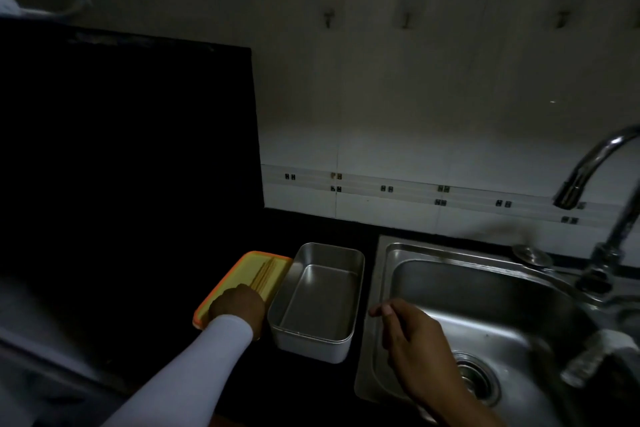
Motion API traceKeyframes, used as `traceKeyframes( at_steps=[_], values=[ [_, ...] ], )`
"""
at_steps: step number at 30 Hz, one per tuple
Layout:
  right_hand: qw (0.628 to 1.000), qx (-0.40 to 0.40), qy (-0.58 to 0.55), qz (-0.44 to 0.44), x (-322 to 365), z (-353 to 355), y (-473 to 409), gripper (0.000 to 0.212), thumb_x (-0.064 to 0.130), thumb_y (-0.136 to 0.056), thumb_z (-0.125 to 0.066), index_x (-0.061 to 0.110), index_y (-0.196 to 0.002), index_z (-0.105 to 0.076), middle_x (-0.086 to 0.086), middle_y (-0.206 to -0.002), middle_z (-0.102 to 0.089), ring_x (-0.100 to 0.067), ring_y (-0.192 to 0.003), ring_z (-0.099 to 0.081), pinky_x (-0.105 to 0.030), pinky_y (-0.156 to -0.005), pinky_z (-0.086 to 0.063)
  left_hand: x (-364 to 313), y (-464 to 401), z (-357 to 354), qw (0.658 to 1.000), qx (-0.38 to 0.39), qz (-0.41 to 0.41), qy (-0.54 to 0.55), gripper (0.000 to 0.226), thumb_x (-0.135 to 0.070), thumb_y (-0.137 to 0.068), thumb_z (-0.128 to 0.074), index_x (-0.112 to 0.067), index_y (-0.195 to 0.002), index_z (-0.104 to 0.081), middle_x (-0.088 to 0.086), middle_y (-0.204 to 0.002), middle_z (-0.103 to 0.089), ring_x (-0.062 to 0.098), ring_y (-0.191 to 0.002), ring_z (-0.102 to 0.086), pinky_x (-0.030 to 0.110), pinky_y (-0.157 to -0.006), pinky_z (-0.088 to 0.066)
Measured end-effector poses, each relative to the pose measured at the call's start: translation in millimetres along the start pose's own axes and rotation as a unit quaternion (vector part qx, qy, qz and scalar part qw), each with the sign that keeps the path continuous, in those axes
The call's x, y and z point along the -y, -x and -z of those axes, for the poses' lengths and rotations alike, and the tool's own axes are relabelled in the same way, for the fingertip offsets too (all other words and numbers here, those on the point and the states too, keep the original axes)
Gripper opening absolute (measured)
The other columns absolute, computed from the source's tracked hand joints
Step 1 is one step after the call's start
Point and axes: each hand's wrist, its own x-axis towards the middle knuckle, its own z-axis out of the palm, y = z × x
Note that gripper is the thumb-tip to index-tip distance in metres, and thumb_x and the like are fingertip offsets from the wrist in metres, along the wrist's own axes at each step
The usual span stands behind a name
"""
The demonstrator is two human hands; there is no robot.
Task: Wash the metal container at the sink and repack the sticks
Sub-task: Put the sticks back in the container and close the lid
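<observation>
- The metal container [317, 300] was seen upright and empty on the dark tabletop [173, 340], between the sink [485, 322] and an orange-rimmed yellow lid [242, 276].
- A bundle of pale sticks [265, 274] was laid in the lid.
- The container's inside was shown as bare, dull grey steel with rounded corners.
- The near ends of the sticks were covered by the left hand [237, 307]; a grip could not be told.
- The right hand [412, 340] was held over the sink's edge, fingers loosely curled, nothing held.

Metal container [317, 302] upright, open – sticks [265, 273] apparently on lid beside.
</observation>
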Motion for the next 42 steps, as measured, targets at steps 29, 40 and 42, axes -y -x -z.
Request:
traceKeyframes(
  at_steps=[29, 40, 42],
  values=[
    [0.869, 0.199, -0.312, -0.328, 78.6, -77.9, -60.8, 0.025, 0.041, -0.101, -0.052, 0.020, -0.096, -0.064, -0.021, -0.121, -0.069, -0.038, -0.113, -0.066, -0.053, -0.105, -0.051, -76.1, 41.8, 26.4, 0.969, 0.092, -0.164, 0.159, 0.040, -0.014, -0.105, -0.049, -0.012, -0.144, -0.060, 0.018, -0.151, -0.057, 0.034, -0.137, -0.055, 0.039, -0.116, -0.043],
    [0.968, 0.101, -0.179, -0.148, 57.2, -53.9, -29.9, 0.026, 0.039, -0.100, -0.058, 0.021, -0.090, -0.075, 0.009, -0.085, -0.077, -0.003, -0.083, -0.071, -0.021, -0.070, -0.048, 23.6, 51.0, -32.8, 0.930, -0.272, -0.088, 0.231, 0.046, -0.005, -0.072, -0.081, -0.036, -0.105, -0.075, -0.002, -0.105, -0.067, 0.029, -0.102, -0.066, 0.043, -0.088, -0.059],
    [0.975, 0.052, -0.184, -0.115, 48.6, -48.1, -20.2, 0.024, 0.029, -0.101, -0.060, 0.023, -0.083, -0.074, 0.011, -0.078, -0.077, 0.007, -0.073, -0.068, -0.018, -0.068, -0.047, 42.7, 47.1, -52.6, 0.948, -0.237, -0.086, 0.195, 0.038, -0.036, -0.070, -0.090, -0.040, -0.106, -0.078, -0.008, -0.116, -0.067, 0.027, -0.112, -0.062, 0.041, -0.095, -0.056]
  ],
)
